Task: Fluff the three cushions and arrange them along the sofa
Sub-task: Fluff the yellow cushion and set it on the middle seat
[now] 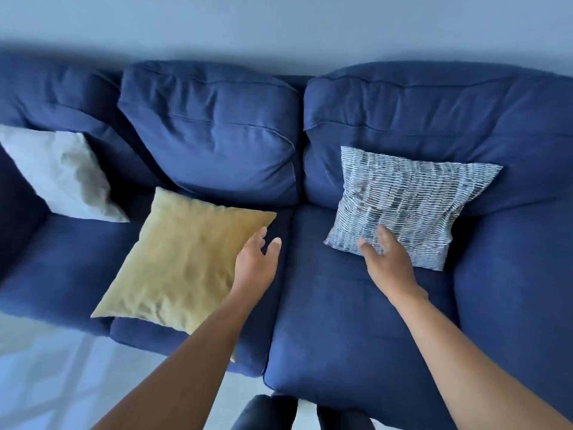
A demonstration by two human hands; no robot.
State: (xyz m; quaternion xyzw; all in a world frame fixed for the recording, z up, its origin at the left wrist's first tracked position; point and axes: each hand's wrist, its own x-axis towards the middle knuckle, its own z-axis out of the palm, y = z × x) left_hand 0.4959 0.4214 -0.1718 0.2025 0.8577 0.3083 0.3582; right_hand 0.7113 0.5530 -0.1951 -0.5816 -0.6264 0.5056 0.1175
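Left hand (255,262), fingers spread, at yellow cushion's (183,268) right corner, flat on sofa (341,330) seat. Right hand (387,262), fingers apart, over patterned cushion's (403,203) lower edge. White cushion (59,175) far left.

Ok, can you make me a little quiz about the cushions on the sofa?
1. True or false: the yellow cushion stands upright against the sofa back.
2. Which cushion is the right hand nearest? A white, B patterned, C yellow.
3. Fill in: the white cushion leans at the sofa's ____ end.

Key:
1. False, it lies flat on the seat.
2. B, the patterned cushion.
3. Left.
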